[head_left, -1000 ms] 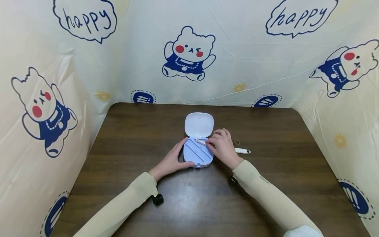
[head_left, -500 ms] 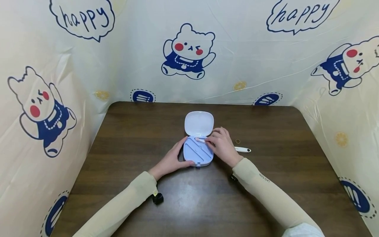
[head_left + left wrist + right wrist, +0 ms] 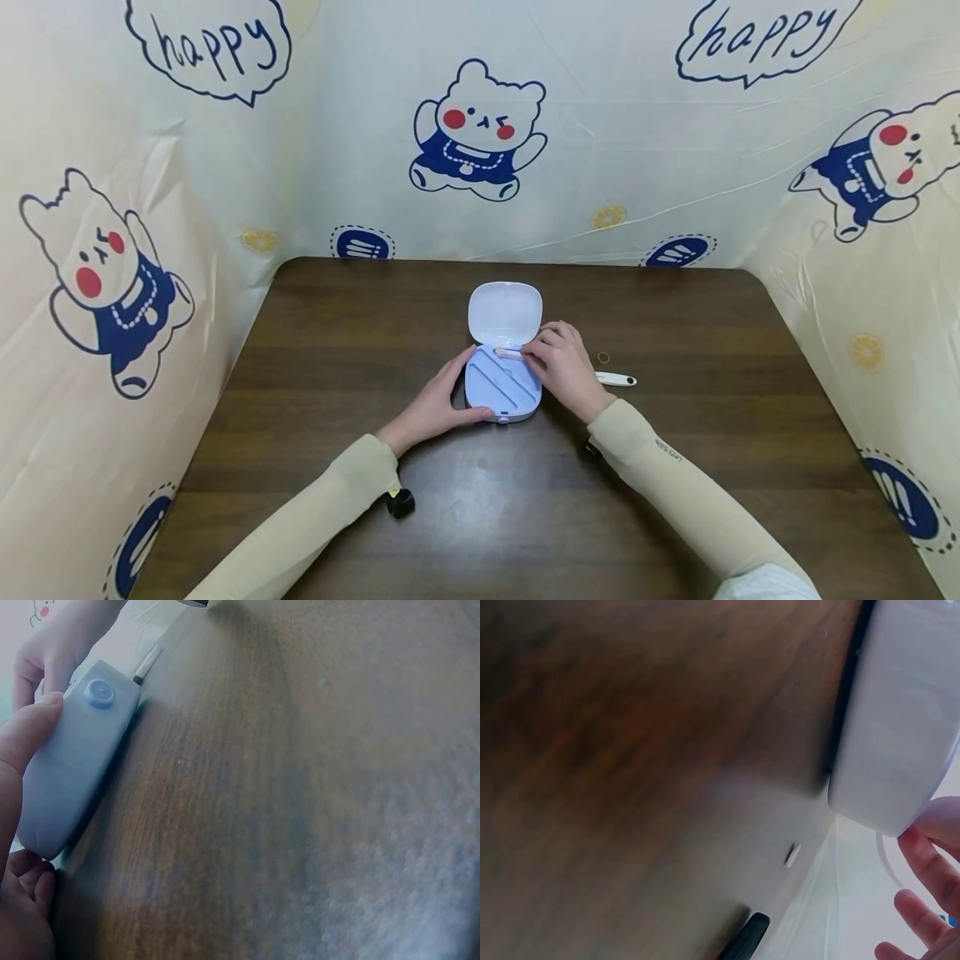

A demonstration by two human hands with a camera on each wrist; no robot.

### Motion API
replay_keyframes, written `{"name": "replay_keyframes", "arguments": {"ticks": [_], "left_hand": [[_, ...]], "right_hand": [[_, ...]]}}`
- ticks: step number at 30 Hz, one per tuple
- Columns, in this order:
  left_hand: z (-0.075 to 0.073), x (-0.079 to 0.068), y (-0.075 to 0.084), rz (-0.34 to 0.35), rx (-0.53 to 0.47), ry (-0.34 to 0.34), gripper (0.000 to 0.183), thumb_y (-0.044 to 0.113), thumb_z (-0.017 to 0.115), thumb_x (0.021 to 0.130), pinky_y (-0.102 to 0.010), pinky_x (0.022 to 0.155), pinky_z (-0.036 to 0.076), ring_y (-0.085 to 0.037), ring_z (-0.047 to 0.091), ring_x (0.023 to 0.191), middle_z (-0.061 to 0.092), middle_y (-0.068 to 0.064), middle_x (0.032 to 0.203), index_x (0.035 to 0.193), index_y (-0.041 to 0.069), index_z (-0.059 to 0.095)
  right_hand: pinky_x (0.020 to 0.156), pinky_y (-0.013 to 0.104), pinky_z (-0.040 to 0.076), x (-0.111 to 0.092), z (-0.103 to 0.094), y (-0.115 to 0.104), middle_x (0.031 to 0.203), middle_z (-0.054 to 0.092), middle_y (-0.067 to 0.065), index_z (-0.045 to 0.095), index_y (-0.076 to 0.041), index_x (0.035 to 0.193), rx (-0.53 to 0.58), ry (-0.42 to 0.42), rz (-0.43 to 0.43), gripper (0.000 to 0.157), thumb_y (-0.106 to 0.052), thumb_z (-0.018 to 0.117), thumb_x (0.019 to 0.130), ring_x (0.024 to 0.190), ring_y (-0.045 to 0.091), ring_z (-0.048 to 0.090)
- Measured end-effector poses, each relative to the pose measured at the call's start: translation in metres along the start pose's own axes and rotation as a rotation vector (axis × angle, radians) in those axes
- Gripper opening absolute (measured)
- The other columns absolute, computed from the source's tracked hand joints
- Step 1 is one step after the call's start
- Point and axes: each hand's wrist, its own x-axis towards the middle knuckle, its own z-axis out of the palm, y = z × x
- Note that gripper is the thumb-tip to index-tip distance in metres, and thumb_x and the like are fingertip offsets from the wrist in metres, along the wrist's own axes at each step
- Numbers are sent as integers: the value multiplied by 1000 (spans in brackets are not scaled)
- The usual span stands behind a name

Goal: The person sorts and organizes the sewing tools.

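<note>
A pale blue storage case [image 3: 502, 396] stands on the table with its white lid [image 3: 505, 313] tipped back; diagonal ridges cross its inside. My left hand [image 3: 435, 407] grips the case's left side, thumb on the front edge near a round button [image 3: 100, 693]. Over the far right corner, my right hand [image 3: 564, 367] pinches a small whitish-pink stick [image 3: 508, 354], which lies along the case's far compartment. The fingertips cover the stick's right end. In the right wrist view, right-hand fingers [image 3: 930, 870] meet the case's corner, and the stick is hidden.
A white handle [image 3: 617, 379] with a dark hole at its end lies right of my right hand, partly covered by it. Behind it is a small thin ring [image 3: 603, 358]. Printed cloth [image 3: 480, 225] surrounds the back and sides of the brown table [image 3: 337, 333].
The stick has turned from slanting to nearly level along the far compartment, and my right fingers have shifted slightly with it. My left hand stays on the case.
</note>
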Motion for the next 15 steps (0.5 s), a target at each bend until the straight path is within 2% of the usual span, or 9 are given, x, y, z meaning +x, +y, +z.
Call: {"name": "replay_keyframes", "arguments": {"ticks": [8, 15], "left_hand": [[-1, -1, 1, 16, 0, 6, 112, 56, 84, 84, -51, 124, 28, -25, 28, 155, 24, -5, 171, 168, 28, 16], [0, -1, 1, 16, -1, 6, 112, 57, 84, 83, -51, 124, 27, -25, 26, 156, 24, -5, 171, 168, 29, 17]], "right_hand": [[108, 54, 41, -3, -5, 3, 100, 75, 7, 82, -9, 103, 35, -8, 37, 11, -14, 80, 93, 112, 31, 58], [107, 55, 41, -10, -18, 13, 101, 77, 9, 81, -7, 106, 181, 7, 110, 15, -8, 81, 92, 117, 36, 57]]}}
